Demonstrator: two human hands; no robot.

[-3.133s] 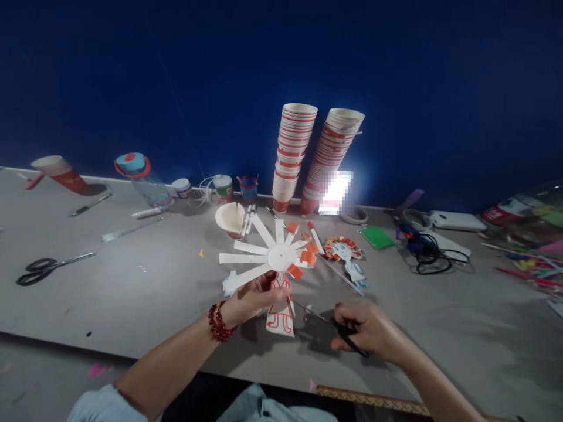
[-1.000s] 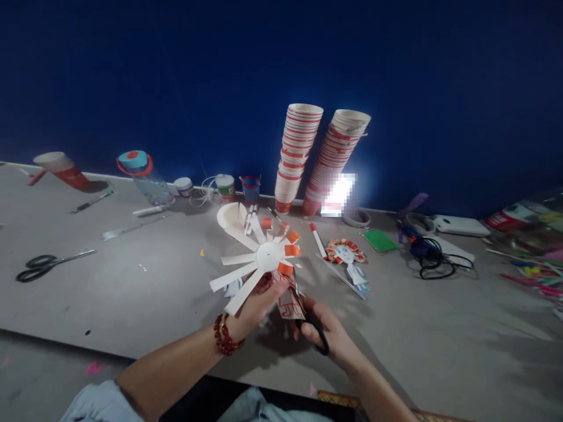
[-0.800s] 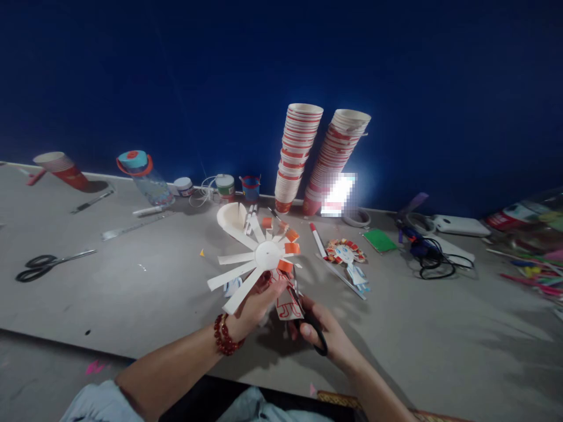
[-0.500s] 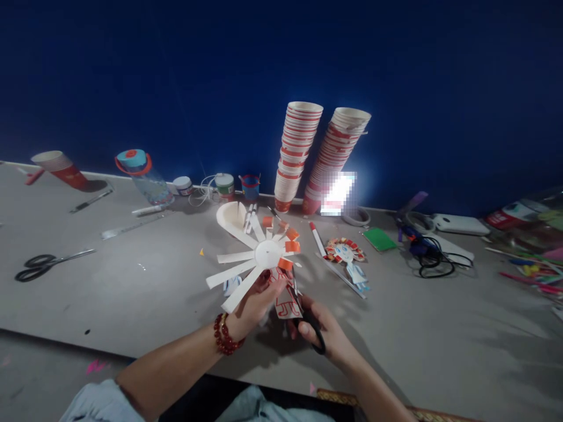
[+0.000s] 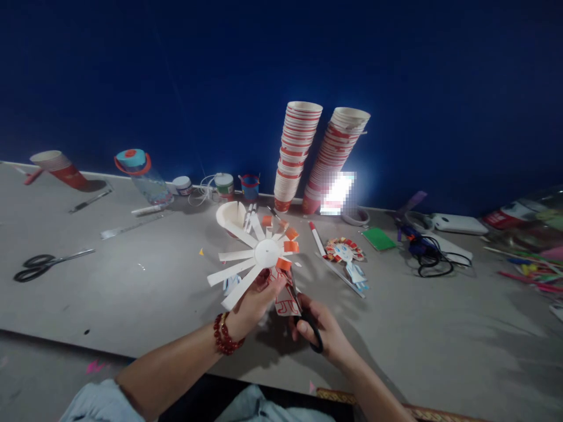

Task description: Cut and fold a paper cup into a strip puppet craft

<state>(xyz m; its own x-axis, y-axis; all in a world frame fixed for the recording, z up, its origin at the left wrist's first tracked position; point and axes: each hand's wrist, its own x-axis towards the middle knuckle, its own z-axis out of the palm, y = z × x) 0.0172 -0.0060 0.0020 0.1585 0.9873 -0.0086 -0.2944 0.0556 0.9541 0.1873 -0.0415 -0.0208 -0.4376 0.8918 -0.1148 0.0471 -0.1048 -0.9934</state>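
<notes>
A paper cup cut into strips point(image 5: 266, 254) fans out round its white base; several strips on the right are curled and orange. Below it hangs a paper piece point(image 5: 287, 302) with a figure drawn in red. My left hand point(image 5: 255, 300), with red beads at the wrist, pinches this paper cut-out. Black-handled scissors point(image 5: 313, 335) are in my right hand point(image 5: 324, 328), their blades along the right edge of the red drawing. Whether the blades are parted is hard to see. To the right lies a finished-looking paper doll point(image 5: 347, 258) with a red and yellow fringe.
Two tall stacks of paper cups point(image 5: 294, 152) stand by the blue wall, near a bright blurred screen point(image 5: 338, 193). A second pair of scissors point(image 5: 48, 265) and a water bottle point(image 5: 143, 179) are at left. A green pad point(image 5: 379, 239) and black cable point(image 5: 435, 258) lie at right.
The scissors and my right hand have shifted slightly up and left along the red drawing. My left hand still holds the paper; the rest looks nearly the same.
</notes>
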